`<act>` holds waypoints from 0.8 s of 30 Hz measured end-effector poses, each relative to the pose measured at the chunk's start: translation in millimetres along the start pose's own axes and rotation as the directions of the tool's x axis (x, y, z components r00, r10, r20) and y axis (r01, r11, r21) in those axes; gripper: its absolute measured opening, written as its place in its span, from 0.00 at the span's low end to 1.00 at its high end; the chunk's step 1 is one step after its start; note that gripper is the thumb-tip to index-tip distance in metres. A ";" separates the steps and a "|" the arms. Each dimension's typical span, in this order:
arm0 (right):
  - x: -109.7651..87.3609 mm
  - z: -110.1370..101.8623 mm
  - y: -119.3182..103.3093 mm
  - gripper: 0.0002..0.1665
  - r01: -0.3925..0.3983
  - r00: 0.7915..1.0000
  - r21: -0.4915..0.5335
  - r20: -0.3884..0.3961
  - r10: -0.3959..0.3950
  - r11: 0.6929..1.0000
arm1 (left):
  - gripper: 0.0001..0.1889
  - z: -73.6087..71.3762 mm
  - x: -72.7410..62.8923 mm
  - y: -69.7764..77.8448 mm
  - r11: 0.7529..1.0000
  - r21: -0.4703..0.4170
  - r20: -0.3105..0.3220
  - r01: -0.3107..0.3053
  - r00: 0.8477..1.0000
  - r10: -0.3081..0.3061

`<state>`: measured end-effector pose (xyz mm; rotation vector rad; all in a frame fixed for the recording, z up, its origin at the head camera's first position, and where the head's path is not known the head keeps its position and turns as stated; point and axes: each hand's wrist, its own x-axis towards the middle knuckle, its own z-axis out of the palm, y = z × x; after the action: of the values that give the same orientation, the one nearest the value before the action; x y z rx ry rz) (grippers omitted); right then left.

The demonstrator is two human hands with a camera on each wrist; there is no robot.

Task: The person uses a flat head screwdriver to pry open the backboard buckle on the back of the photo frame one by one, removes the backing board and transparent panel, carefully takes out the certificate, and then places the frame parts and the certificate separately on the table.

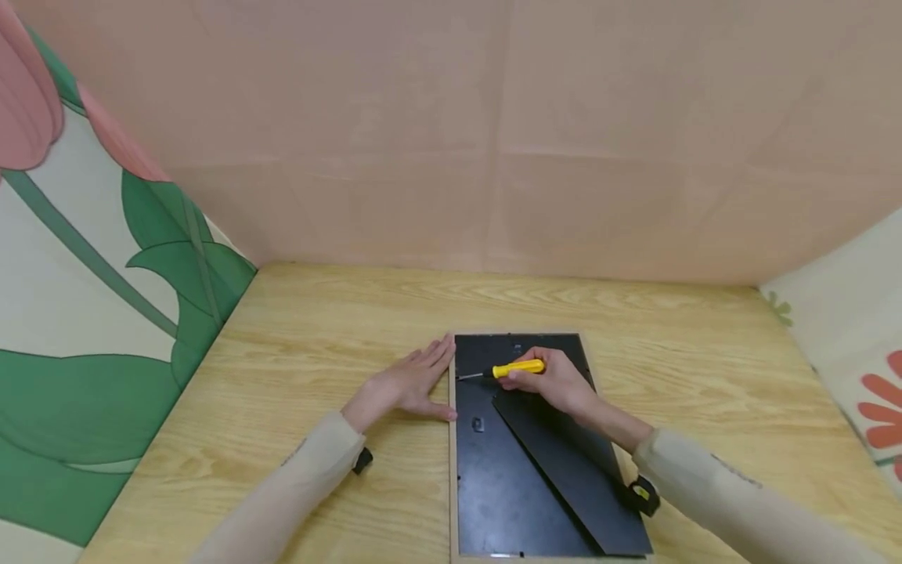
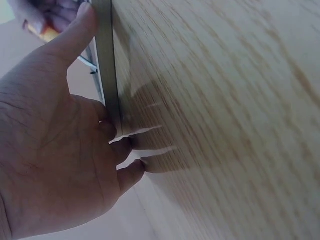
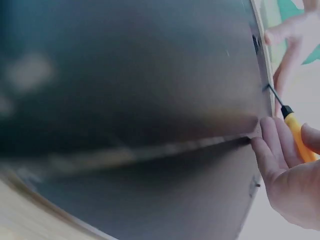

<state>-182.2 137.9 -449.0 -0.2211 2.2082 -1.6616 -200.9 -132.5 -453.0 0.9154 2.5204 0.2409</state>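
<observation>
A picture frame (image 1: 453, 486) with a thin light-wood rim lies face down, its black backing board (image 1: 486, 493) uppermost. My right hand (image 1: 557, 384) grips a screwdriver (image 1: 519, 367) by its yellow handle. The screwdriver's metal tip reaches the left inner edge of the frame, at a small dark tab (image 3: 266, 87) in the right wrist view. Against the frame's upper left side rests my left hand (image 1: 409, 385), fingers extended and thumb (image 2: 75, 37) spread apart on the rim. A black stand flap (image 1: 571, 470) slants across the backing, below my right hand.
The frame lies on a wood-grain table (image 1: 317, 337). A small metal hanger (image 1: 478, 424) sits on the backing, left of the flap. Behind the table hangs a plain pinkish cloth (image 1: 423, 157); a flower-patterned cloth (image 1: 84, 407) runs along the left side.
</observation>
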 end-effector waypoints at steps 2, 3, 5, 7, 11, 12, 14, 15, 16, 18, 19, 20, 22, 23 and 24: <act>2.5 -0.1 -2.6 0.15 0.008 1.000 -0.023 0.002 -0.008 1.000 | 0.59 -0.6 -1.1 0.1 1.000 0.001 -0.002 -0.001 1.000 0.001; 3.7 -0.2 -3.7 0.15 0.010 1.000 -0.033 0.004 -0.010 0.999 | 0.59 -0.8 -1.5 0.2 1.000 0.004 -0.002 -0.002 1.000 0.002; 5.7 -0.6 -5.1 0.16 0.006 1.000 -0.037 0.016 -0.005 0.999 | 0.59 -0.2 -1.1 -0.3 1.000 0.001 -0.005 -0.003 1.000 0.003; 7.4 -1.5 -5.2 0.17 -0.016 0.999 0.020 0.039 0.015 1.000 | 0.59 0.7 -0.7 -0.6 1.000 0.007 -0.003 -0.002 1.000 0.002; 10.2 -4.7 -2.6 0.18 -0.085 0.994 0.206 0.090 0.068 0.975 | 0.59 2.5 0.5 -1.2 1.000 0.016 -0.005 0.000 1.000 0.000; 10.9 -5.7 -1.6 0.17 -0.101 0.992 0.247 0.100 0.079 0.964 | 0.59 2.6 0.6 -1.1 1.000 0.018 -0.006 0.000 1.000 0.000; 11.9 -7.6 0.3 0.17 -0.117 0.989 0.291 0.122 0.085 0.950 | 0.59 3.0 0.7 -0.9 1.000 0.020 -0.009 0.000 1.000 0.000; 12.2 -8.5 1.0 0.17 -0.119 0.988 0.297 0.133 0.082 0.947 | 0.59 3.1 0.7 -0.7 1.000 0.021 -0.008 0.001 1.000 -0.001; 12.5 -9.1 2.0 0.17 -0.118 0.987 0.302 0.142 0.078 0.946 | 0.59 3.1 0.8 -0.5 1.000 0.024 -0.008 0.003 1.000 -0.003; 12.8 -9.8 3.0 0.17 -0.108 0.986 0.302 0.152 0.064 0.947 | 0.59 3.3 0.8 -0.3 0.999 0.034 -0.006 0.008 1.000 -0.008; 12.9 -10.2 3.7 0.17 -0.099 0.986 0.297 0.155 0.055 0.950 | 0.59 3.3 0.9 -0.1 0.999 0.036 -0.008 0.010 1.000 -0.010; 13.1 -10.3 4.1 0.17 -0.091 0.987 0.290 0.154 0.047 0.953 | 0.59 2.9 0.9 0.2 0.999 0.038 -0.009 0.011 1.000 -0.011; 12.7 -9.6 4.3 0.18 -0.066 0.989 0.262 0.145 0.029 0.963 | 0.58 2.0 0.1 1.3 0.999 0.050 -0.010 0.015 1.000 -0.015; 12.4 -8.9 4.1 0.19 -0.053 0.990 0.242 0.138 0.020 0.969 | 0.58 1.6 -0.4 1.7 0.998 0.058 -0.009 0.018 1.000 -0.017; 12.2 -8.2 4.1 0.19 -0.041 0.991 0.218 0.130 0.012 0.975 | 0.58 1.2 -0.8 1.9 0.998 0.067 -0.009 0.019 1.000 -0.018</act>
<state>-196.1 142.3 -453.3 -0.2313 1.9084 -1.8074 -198.7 -131.5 -453.2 0.9182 2.5575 0.1560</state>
